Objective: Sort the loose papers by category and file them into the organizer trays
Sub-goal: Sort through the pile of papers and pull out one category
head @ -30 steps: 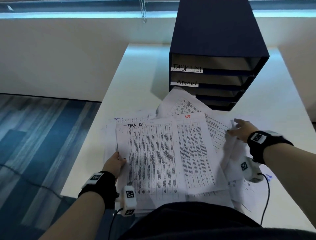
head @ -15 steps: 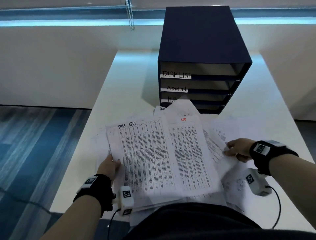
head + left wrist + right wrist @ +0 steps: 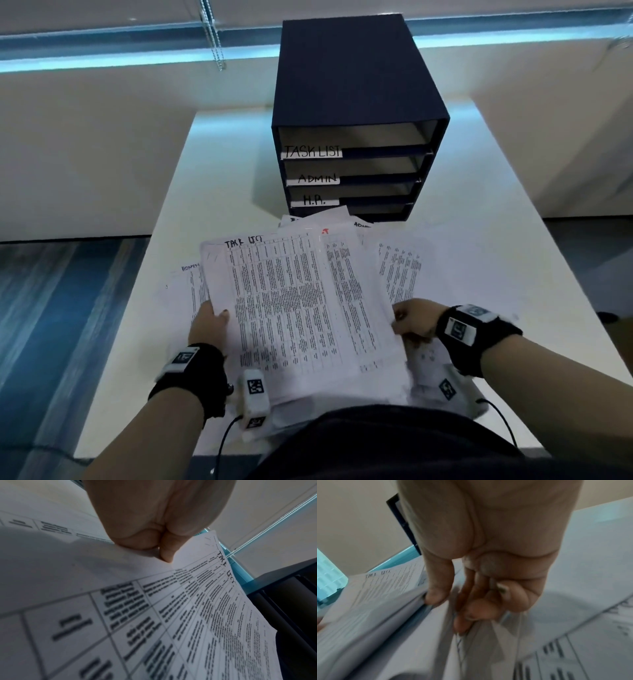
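A stack of printed papers (image 3: 301, 308), its top sheet headed "TASK LIST", is held above the white table between both hands. My left hand (image 3: 209, 323) pinches the stack's left edge with the thumb on top (image 3: 164, 555). My right hand (image 3: 416, 322) grips the right edge, thumb on the upper sheets and fingers curled under them (image 3: 471, 612). More loose sheets (image 3: 400, 270) lie fanned out on the table under and behind the stack. The dark blue organizer (image 3: 356, 113) stands behind, its trays labelled TASK LIST (image 3: 312, 151), ADMIN (image 3: 317, 178) and H.R. (image 3: 314, 200).
The white table (image 3: 219, 192) runs away from me, with a drop to blue carpet (image 3: 51, 308) on its left. A low white wall and a window with a blind chain (image 3: 214, 37) lie behind. My dark-clothed torso (image 3: 376, 442) fills the bottom edge.
My right hand has moved in from the far right of the spread to the stack's right edge and closed on it. The papers are drawn together and lifted nearer to me.
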